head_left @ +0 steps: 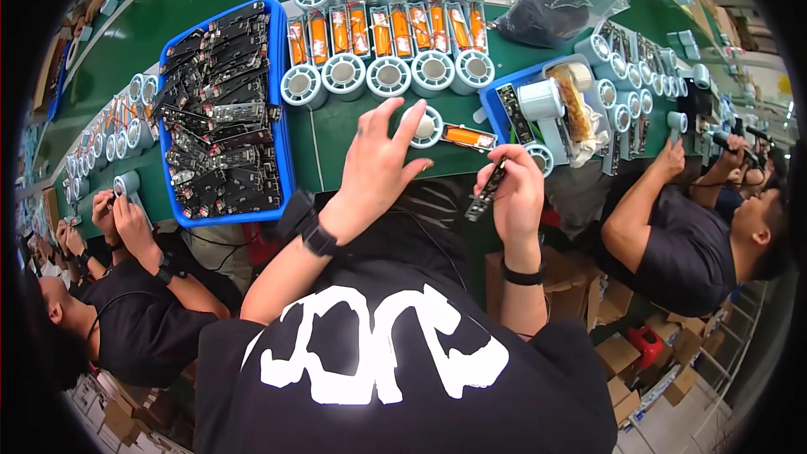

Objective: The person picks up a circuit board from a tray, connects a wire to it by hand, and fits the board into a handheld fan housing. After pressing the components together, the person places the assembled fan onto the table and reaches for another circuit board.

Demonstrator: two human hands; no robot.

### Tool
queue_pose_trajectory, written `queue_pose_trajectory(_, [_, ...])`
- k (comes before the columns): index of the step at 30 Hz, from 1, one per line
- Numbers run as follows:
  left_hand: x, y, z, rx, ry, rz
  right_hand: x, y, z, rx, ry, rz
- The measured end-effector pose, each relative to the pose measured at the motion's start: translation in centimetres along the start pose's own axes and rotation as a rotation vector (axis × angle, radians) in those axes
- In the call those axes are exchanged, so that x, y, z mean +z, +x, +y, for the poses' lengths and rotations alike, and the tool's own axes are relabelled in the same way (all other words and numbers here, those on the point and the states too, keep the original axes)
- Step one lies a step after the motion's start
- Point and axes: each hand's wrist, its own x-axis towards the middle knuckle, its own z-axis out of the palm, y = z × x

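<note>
My right hand (514, 193) grips a narrow black circuit strip (486, 192), held upright near the table's front edge. My left hand (376, 166) is open with fingers spread, its fingertips beside a pale blue round part (426, 127) joined to an orange battery cell (469, 137) lying on the green table (332, 141). Both wrists wear black bands.
A blue tray (281, 109) piled with black circuit strips sits to my left. Rows of pale blue round parts (388, 76) with orange cells (382, 29) lie behind. A smaller blue tray (492, 102) and a plastic bag (551, 4) are right. Co-workers sit either side.
</note>
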Motion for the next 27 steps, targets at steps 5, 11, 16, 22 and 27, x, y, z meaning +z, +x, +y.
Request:
queue_pose_trajectory(5, [-0.5, 0.8, -0.1, -0.006, 0.081, -0.154, -0.7, 0.2, -0.2, -0.051, -0.096, -0.038])
queue_pose_trajectory(11, [-5.2, -0.1, -2.8, -0.059, 0.010, -0.273, 1.3, 0.6, 1.3, -0.005, -0.312, -0.047])
queue_pose_trajectory(16, [-5.2, 0.1, -5.5, 0.068, -0.004, -0.251, 2.9, 0.8, 3.4, -0.031, -0.489, -0.204])
queue_pose_trajectory(22, [-4.3, -0.7, -7.1, 0.162, 0.019, -0.159, 4.0, 1.0, 4.8, 0.096, -0.594, -0.269])
queue_pose_trajectory(27, [-4.5, -0.7, -7.1, 0.172, 0.004, -0.178, 4.0, 0.9, 7.8, 0.181, -0.584, -0.259])
